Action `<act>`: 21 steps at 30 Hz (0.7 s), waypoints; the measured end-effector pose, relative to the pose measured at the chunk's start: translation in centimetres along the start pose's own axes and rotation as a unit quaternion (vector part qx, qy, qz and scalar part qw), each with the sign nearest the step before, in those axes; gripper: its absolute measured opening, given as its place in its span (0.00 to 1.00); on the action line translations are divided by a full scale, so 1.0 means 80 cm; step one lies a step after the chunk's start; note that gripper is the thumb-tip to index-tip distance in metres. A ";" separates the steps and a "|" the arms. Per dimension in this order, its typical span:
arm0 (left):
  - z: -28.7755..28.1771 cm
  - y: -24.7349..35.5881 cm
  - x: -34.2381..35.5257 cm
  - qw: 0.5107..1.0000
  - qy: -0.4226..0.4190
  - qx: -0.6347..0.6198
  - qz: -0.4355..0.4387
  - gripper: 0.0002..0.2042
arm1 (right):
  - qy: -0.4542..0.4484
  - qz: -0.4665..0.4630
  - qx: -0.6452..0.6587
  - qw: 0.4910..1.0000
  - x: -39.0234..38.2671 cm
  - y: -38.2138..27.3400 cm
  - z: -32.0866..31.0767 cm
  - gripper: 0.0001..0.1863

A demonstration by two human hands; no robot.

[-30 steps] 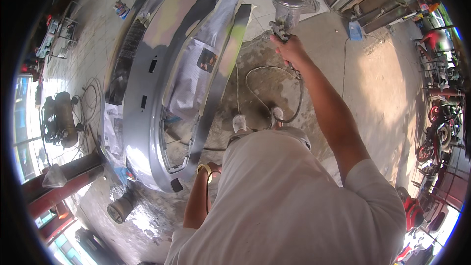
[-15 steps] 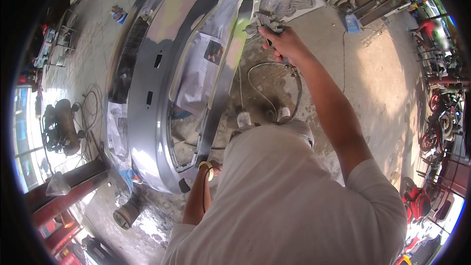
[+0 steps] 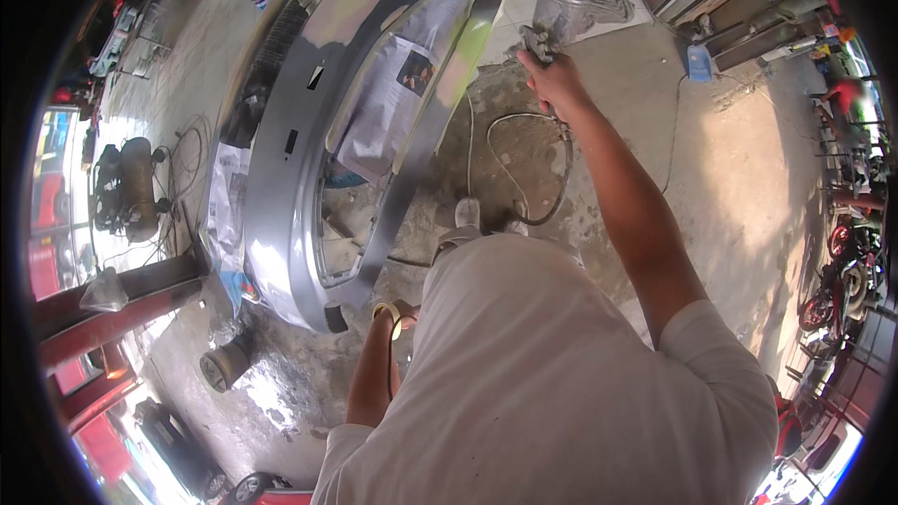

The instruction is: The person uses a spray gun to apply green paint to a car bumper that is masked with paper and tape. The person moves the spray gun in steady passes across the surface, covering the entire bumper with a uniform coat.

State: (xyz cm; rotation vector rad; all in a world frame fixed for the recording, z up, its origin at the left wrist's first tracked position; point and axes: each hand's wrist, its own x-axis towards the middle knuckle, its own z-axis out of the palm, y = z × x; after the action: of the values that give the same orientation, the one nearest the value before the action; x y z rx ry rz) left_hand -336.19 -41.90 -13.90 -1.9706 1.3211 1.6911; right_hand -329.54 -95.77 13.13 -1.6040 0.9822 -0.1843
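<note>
My right hand (image 3: 559,86) is stretched out ahead, closed around the handle of a spray gun (image 3: 540,45) with a metal paint cup (image 3: 564,11) on top. The gun is off the right edge of a grey car bumper (image 3: 281,164), not touching it. Patches of pink and yellow-green show on the bumper, and newspaper (image 3: 382,112) is taped over parts of it. An air hose (image 3: 567,168) loops down from my right hand to the floor. My left hand (image 3: 408,314) hangs by my side near the bumper's near end. A pale yellow ring circles its wrist; its fingers are hidden.
An air compressor (image 3: 126,189) stands on the left beside coiled hose. A dark red beam (image 3: 122,309) and a round can-like object (image 3: 224,365) are at the near left. Motorbikes (image 3: 828,295) line the right side. A blue container (image 3: 699,64) sits at the far right.
My right hand and the spray gun have moved right, farther from the bumper's edge. The view has shifted, and one foot has moved out of sight. The left arm stays down.
</note>
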 end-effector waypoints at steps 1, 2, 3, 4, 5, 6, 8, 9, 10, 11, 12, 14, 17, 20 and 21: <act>0.004 0.008 -0.002 1.000 0.006 0.015 0.001 0.20 | -0.013 0.006 0.000 1.000 -0.005 -0.002 -0.001 0.22; 0.011 0.010 -0.003 1.000 0.017 0.018 0.007 0.20 | -0.023 -0.013 0.028 0.999 -0.011 0.000 0.001 0.21; 0.019 0.011 -0.005 0.999 0.032 0.011 0.017 0.20 | -0.041 -0.026 0.041 0.998 -0.018 -0.001 0.001 0.21; 0.043 -0.005 -0.007 0.996 0.058 -0.043 0.044 0.19 | -0.064 -0.039 0.058 0.996 -0.028 -0.007 0.004 0.20; 0.071 -0.022 -0.008 0.989 0.086 -0.098 0.070 0.19 | -0.087 -0.051 0.075 0.992 -0.038 -0.015 0.008 0.20; 0.075 -0.017 -0.007 0.985 0.078 -0.144 0.051 0.17 | -0.086 -0.061 0.092 0.990 -0.048 -0.021 0.009 0.20; 0.085 -0.007 -0.006 0.969 0.068 -0.236 0.008 0.14 | -0.099 -0.057 0.084 0.990 -0.062 -0.026 0.005 0.20; 0.096 -0.003 -0.003 0.974 0.095 -0.203 0.037 0.13 | -0.106 -0.055 0.080 0.990 -0.066 -0.023 0.007 0.20; 0.107 -0.001 0.004 0.976 0.125 -0.167 0.065 0.13 | -0.098 -0.053 0.078 0.991 -0.065 -0.020 0.007 0.20; 0.113 -0.001 0.015 0.978 0.141 -0.124 0.092 0.13 | -0.089 -0.052 0.077 0.992 -0.060 -0.017 0.007 0.20; 0.120 -0.002 0.024 0.985 0.120 -0.098 0.078 0.12 | -0.081 -0.050 0.076 0.993 -0.054 -0.014 0.008 0.19; 0.143 -0.009 0.050 0.997 0.042 -0.061 0.012 0.11 | -0.067 -0.030 0.075 0.994 -0.034 0.006 0.012 0.19; 0.169 -0.019 0.058 0.995 -0.020 -0.074 -0.057 0.11 | -0.015 -0.007 0.067 0.998 -0.025 0.033 0.017 0.20; 0.166 -0.037 0.034 0.992 -0.004 -0.119 -0.051 0.11 | 0.044 0.010 0.031 0.999 -0.019 0.052 0.027 0.23; 0.163 -0.049 0.022 0.990 -0.002 -0.133 -0.052 0.11 | 0.060 0.008 0.029 0.998 -0.020 0.057 0.032 0.23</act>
State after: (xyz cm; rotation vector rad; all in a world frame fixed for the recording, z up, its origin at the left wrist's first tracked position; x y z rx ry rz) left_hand -342.21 -31.71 -20.89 -2.1328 1.0152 1.9020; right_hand -331.25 -92.62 9.02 -1.5456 1.0724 -0.2980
